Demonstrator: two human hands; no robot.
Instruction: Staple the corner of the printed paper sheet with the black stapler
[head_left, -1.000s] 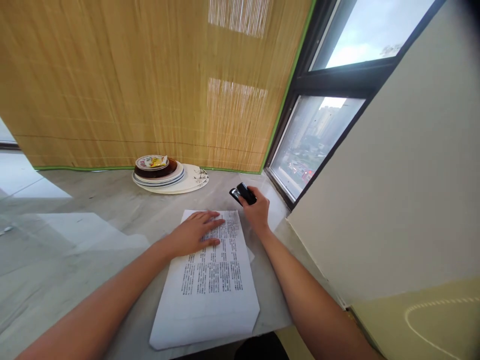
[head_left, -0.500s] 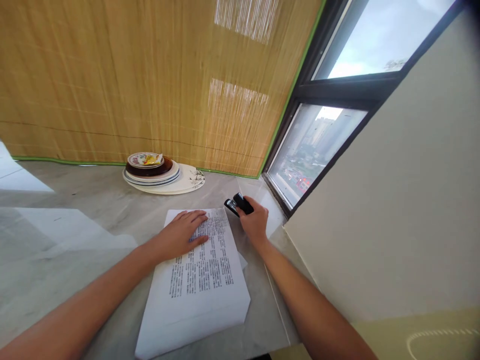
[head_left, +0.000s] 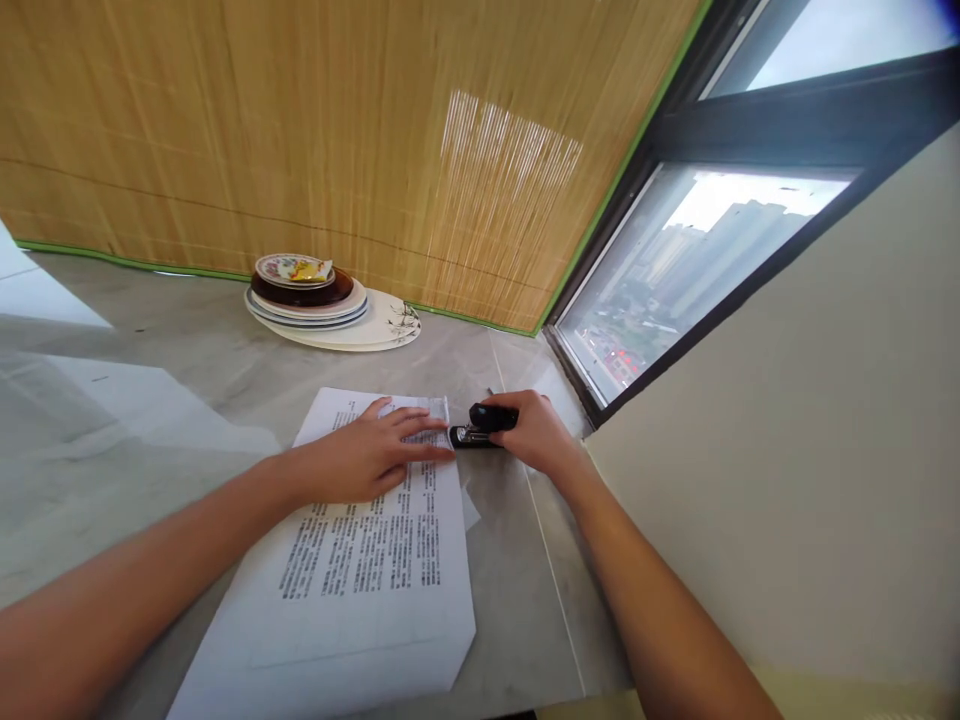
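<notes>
A stack of printed paper sheets (head_left: pixel 360 560) lies on the grey stone table (head_left: pixel 150 400) in front of me. My left hand (head_left: pixel 367 455) rests flat on the upper part of the top sheet, fingers stretched out toward the right edge. My right hand (head_left: pixel 536 430) grips a black stapler (head_left: pixel 480 428), which lies low on the table with its mouth at the upper right edge of the sheets, just beside my left fingertips.
A pile of plates (head_left: pixel 322 305) with a small patterned dish on top stands at the back by the bamboo blind (head_left: pixel 300 130). A window (head_left: pixel 675 270) and a cream wall (head_left: pixel 825 420) close off the right side.
My right hand has brought the stapler down and leftward from above the table to the upper right edge of the sheets. My left hand stays flat on the paper. The view has shifted.
</notes>
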